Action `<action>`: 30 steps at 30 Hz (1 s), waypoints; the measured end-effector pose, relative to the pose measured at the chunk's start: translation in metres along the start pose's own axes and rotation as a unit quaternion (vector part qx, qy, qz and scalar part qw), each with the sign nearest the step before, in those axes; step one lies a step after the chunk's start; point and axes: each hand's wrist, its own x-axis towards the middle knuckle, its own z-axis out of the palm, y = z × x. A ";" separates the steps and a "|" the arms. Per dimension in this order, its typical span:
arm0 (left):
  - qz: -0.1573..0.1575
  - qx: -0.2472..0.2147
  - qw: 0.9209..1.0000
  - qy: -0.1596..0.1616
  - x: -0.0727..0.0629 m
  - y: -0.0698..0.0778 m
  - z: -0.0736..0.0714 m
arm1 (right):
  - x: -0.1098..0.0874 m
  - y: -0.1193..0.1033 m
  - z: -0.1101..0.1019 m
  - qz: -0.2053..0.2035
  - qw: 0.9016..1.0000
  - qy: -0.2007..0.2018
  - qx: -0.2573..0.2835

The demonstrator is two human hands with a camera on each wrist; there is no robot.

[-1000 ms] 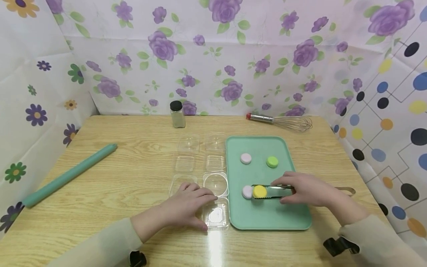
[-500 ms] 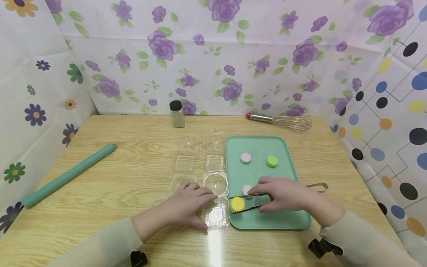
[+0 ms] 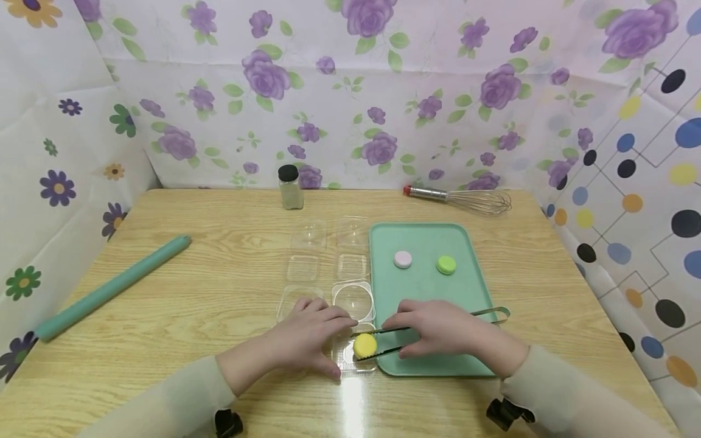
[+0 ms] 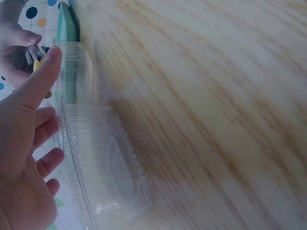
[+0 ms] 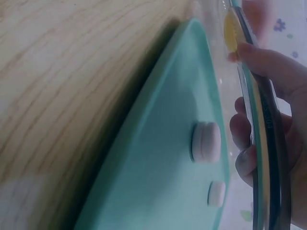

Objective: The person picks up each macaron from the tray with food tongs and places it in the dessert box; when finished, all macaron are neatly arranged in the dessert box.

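My right hand (image 3: 438, 328) grips a pair of metal tongs (image 3: 389, 331), whose tips hold a yellow macaron (image 3: 364, 347) over the near right clear plastic box (image 3: 346, 366). In the head view the left hand (image 3: 306, 337) lies across the near boxes, fingers loosely extended, thumb and fingertips at the box's left side. The left wrist view shows those fingers along the rim of a clear box (image 4: 115, 163). On the green tray (image 3: 427, 234) sit a pink macaron (image 3: 403, 260) and a green macaron (image 3: 446, 265). A second pink macaron (image 5: 206, 142), in the right wrist view, is hidden by my hand from above.
More open clear boxes (image 3: 353, 266) stand behind the left hand. A teal rolling pin (image 3: 115, 289) lies at the left. At the back are a black-lidded jar (image 3: 291, 188) and a whisk (image 3: 460, 198). Patterned cloth (image 3: 350, 91) closes the table's far side.
My right hand has moved left with the tongs, carrying the yellow macaron from the tray to over the near right box. The left hand has stayed in place.
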 end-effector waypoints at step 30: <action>0.002 -0.009 1.000 0.001 0.000 -0.001 0.001 | 0.016 -0.027 -0.001 0.021 0.995 -0.009 -0.093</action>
